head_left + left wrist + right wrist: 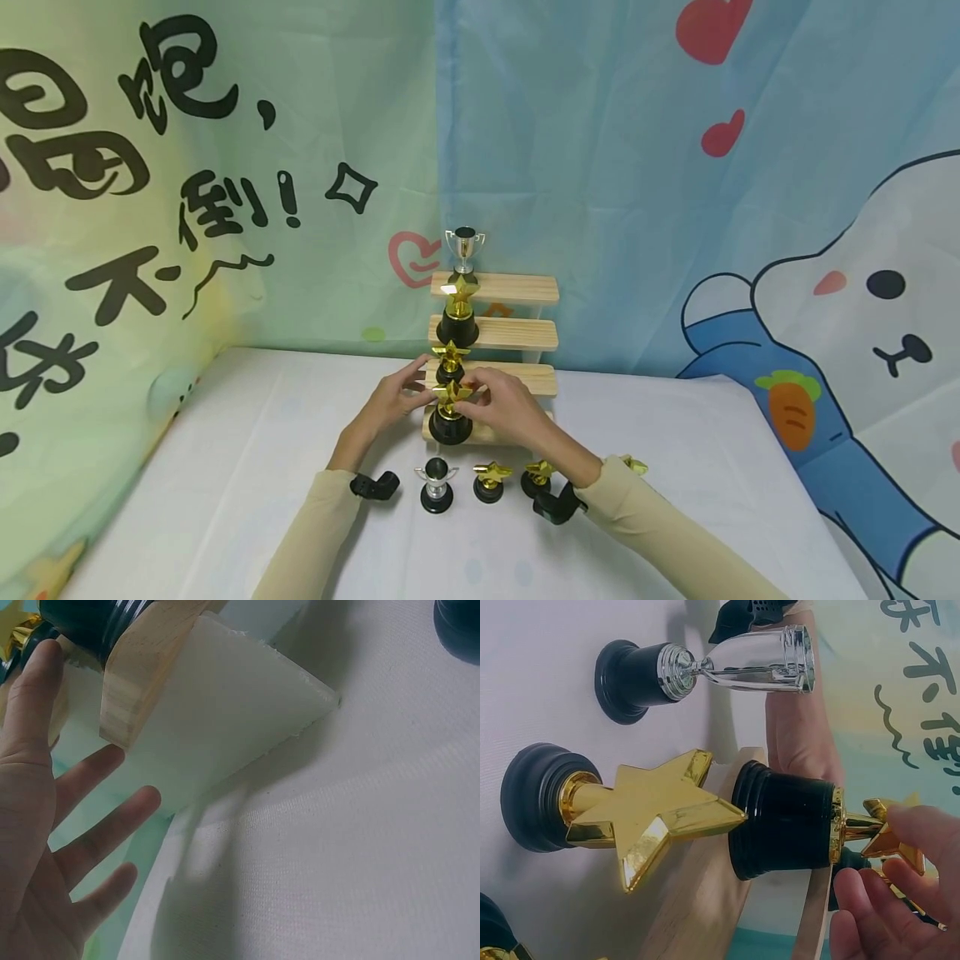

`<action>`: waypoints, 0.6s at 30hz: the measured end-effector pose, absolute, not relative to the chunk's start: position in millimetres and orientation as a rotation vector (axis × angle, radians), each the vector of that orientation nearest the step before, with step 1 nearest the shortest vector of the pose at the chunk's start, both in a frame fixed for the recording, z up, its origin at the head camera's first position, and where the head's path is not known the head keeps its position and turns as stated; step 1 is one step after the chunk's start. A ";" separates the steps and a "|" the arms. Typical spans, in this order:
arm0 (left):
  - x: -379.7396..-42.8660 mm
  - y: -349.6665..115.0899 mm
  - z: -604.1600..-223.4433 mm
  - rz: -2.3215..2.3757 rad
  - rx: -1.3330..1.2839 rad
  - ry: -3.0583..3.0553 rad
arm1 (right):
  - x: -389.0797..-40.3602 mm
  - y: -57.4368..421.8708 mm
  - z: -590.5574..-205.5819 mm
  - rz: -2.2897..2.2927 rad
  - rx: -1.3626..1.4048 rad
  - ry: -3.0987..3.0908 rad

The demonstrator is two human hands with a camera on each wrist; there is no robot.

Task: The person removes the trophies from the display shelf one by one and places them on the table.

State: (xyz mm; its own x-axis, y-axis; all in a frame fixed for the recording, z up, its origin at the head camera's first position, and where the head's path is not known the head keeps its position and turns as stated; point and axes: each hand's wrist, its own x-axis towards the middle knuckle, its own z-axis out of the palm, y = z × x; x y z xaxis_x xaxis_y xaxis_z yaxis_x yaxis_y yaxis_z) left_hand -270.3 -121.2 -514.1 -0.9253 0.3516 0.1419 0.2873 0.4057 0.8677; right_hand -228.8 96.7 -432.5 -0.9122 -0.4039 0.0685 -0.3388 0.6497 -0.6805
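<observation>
right grip pinches star trophy; left grip beside bottom shelf edge.

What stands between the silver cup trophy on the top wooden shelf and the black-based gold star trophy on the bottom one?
An upper gold star trophy and a lower gold star trophy, both black-based, in the head view.

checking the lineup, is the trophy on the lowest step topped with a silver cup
No, the trophy on the lowest step has a gold star on top.
</observation>
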 end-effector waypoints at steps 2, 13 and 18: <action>-265.0 -120.7 -504.2 1.558 0.602 2.578 | -228.6 96.0 -432.2 -1.108 -0.625 2.761; -260.3 -120.4 -495.9 1.530 0.576 2.585 | -226.6 93.6 -432.7 -1.129 -0.623 2.739; -269.6 -121.5 -511.3 1.543 0.560 2.583 | -227.2 94.1 -434.7 -1.118 -0.644 2.747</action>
State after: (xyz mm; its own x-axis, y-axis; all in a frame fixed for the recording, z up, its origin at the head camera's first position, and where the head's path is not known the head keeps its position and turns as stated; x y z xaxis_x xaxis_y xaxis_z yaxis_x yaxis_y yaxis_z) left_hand -269.6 -121.5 -511.3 -0.9298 0.3492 0.1162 0.2678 0.4254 0.8645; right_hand -227.2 94.1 -434.7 -0.9046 -0.4220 0.0595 -0.3436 0.6396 -0.6876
